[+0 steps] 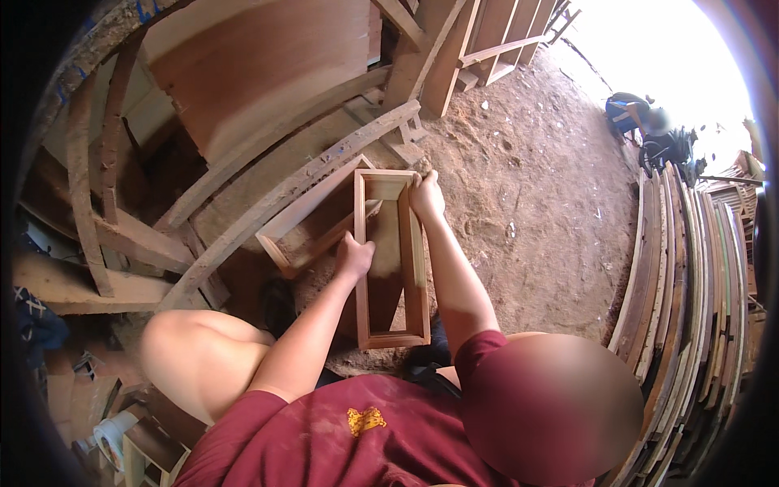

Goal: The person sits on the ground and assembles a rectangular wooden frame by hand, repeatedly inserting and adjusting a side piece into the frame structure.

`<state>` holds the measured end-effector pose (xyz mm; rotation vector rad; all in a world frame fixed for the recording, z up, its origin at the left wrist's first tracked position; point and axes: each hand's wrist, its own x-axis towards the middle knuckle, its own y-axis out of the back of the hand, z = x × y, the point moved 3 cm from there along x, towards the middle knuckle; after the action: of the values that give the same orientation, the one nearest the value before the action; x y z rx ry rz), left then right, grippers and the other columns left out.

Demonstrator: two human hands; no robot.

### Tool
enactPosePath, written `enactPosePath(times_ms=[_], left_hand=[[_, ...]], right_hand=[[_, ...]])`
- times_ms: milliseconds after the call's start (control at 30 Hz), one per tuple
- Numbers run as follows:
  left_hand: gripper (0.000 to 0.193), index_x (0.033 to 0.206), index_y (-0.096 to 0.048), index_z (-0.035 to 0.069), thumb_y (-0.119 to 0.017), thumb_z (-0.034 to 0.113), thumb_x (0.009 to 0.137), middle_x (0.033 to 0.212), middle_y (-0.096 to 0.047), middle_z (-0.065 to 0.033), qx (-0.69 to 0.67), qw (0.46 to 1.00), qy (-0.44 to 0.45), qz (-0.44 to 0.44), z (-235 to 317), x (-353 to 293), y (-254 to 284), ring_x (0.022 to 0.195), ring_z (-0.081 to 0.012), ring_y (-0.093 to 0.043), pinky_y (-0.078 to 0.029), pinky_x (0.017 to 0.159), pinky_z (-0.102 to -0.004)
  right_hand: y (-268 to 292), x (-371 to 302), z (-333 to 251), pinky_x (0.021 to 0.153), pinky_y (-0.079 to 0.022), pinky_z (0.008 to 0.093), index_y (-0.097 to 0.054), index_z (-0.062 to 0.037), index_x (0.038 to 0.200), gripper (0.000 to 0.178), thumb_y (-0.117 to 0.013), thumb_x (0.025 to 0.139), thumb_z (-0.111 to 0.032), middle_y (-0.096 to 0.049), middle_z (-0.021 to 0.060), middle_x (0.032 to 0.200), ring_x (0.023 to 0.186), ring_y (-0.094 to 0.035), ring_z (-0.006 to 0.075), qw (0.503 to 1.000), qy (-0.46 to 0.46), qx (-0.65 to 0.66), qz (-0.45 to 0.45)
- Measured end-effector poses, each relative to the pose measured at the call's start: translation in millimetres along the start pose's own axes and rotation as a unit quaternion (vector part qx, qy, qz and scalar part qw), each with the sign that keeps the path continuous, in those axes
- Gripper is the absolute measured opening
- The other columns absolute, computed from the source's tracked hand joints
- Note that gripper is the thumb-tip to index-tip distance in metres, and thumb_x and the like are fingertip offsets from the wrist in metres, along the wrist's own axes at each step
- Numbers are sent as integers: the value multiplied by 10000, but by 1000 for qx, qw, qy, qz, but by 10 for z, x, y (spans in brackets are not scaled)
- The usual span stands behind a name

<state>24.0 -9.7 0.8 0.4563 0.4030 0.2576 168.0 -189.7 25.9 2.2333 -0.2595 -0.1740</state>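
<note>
A long rectangular wooden frame (395,341) with deep sides is held up in front of my body, its length running away from me. My left hand (355,258) is closed on its left side, around the middle. At the far right corner my right hand (428,196) grips the frame with its fingers bent over the edge. Just left of it, a second, similar wooden frame (304,204) lies tilted on the ground, partly hidden by the held frame and my left hand. I cannot tell whether the held frame has a bottom.
A rough timber rail (300,191) crosses on the left, before a large wooden panel (268,73). Stacked long boards (665,325) line the right side. Shelf-like wooden frames (495,40) stand at the far side. Bare earth (535,203) lies between, and a blue bag (625,112) is at far right.
</note>
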Motion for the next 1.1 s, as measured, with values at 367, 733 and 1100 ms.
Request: enactPosePath(times_ms=[367,733,1100], left_hand=[[516,1100,-539,-121,-593,247,743,1079,-621,-349,-3,1000,27,-12,-81,40,-3,1038,-450,-614,-488,915,-465],[596,1201,-503,-132,-587,264,763,1154,-599,-349,20,1000,19,-10,42,-8,27,1103,-442,-591,-471,958,-452],[599,1211,-499,-132,-580,252,758,1142,-603,-347,22,1000,11,-7,-74,61,-13,1091,-444,-596,-479,953,-454]], right_hand=[[-28,-319,58,868,-462,545,-406,23,1188,462,-452,991,-392,-623,355,1034,1006,-593,514,999,-10,27,-25],[-152,407,-72,937,-456,506,-365,25,1318,524,-421,998,-386,-623,327,1121,1090,-597,457,999,-43,13,-19],[-137,72,68,902,-465,511,-457,38,1216,484,-428,988,-388,-632,327,1082,1051,-594,479,1000,12,27,-7]])
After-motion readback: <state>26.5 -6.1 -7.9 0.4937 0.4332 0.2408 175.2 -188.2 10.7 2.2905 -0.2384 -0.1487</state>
